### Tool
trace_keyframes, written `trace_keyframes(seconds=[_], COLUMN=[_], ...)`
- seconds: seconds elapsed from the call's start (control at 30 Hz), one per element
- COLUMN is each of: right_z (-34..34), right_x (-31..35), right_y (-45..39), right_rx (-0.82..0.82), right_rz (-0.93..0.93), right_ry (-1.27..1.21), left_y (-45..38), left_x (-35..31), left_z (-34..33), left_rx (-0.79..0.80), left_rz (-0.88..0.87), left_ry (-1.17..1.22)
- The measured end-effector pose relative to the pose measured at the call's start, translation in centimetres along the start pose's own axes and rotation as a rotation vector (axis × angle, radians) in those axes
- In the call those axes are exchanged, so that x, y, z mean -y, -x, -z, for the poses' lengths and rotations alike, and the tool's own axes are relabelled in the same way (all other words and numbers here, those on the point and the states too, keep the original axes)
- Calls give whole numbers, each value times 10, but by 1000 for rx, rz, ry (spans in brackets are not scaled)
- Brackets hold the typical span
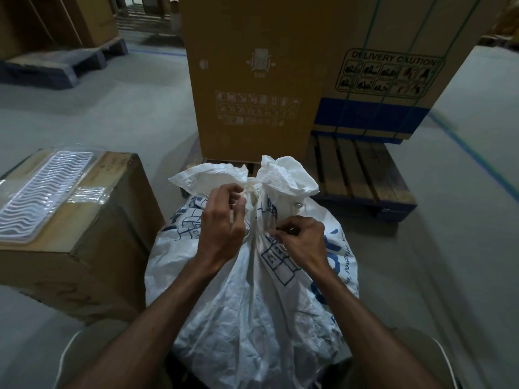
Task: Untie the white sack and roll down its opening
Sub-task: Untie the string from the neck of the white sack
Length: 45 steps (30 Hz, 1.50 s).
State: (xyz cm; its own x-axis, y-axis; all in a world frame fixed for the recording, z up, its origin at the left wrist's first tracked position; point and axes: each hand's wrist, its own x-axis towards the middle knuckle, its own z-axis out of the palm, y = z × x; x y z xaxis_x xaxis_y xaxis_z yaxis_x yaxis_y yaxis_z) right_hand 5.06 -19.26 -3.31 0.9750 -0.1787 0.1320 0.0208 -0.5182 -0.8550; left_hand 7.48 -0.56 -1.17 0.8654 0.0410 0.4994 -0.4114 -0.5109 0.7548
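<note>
We are mid-untying: the white sack (252,276) stands near us on the floor, left hand (224,220) curled at its tied neck, right hand (300,240) pinching the cord; next, pull the knot loose.

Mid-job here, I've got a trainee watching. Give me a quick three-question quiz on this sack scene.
1. True or false: the white sack is already open and rolled down.
2. Where are the hands working? A) at the tied neck B) at the sack's base C) on the cardboard box
3. What lies on top of that box?

Key:
1. False; the neck is cinched shut.
2. A; left hand and right hand both pick at the tie.
3. A clear plastic tray.
</note>
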Motion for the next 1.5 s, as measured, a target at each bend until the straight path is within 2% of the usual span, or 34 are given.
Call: trace_keyframes(seconds=[0.13, 0.23, 0.33, 0.43, 0.6, 0.77, 0.9, 1.0, 1.13, 1.5], right_z=[7, 15, 25, 35, 61, 79, 77, 66, 41, -57], right_x=[10, 19, 37, 59, 88, 112, 142, 167, 188, 250], right_y=[28, 53, 85, 119, 157, 168, 170, 163, 140, 71], right_rx=[-30, -32, -29, -1, -36, -127, 4, -7, -61, 90], right_rz=[-9, -35, -28, 32, 70, -20, -76, -73, -92, -263], right_ry=[-61, -118, -269, -427, -539, -635, -629, -653, -629, -684], left_y=[29, 53, 82, 104, 117, 112, 93, 80, 72, 46], left_x=[-8, -8, -12, -22, -57, -85, -116, -128, -126, -58], left_z=[-1, 0, 3, 10, 45, 95, 130, 145, 159, 230], left_rx=[73, 221, 370, 426, 349, 362, 379, 367, 307, 28], left_rz=[-39, -56, -43, -92, -178, -24, -67, -96, -128, -18], left_ry=[-57, -77, -84, -102, 63, 143, 44, -9, -60, -228])
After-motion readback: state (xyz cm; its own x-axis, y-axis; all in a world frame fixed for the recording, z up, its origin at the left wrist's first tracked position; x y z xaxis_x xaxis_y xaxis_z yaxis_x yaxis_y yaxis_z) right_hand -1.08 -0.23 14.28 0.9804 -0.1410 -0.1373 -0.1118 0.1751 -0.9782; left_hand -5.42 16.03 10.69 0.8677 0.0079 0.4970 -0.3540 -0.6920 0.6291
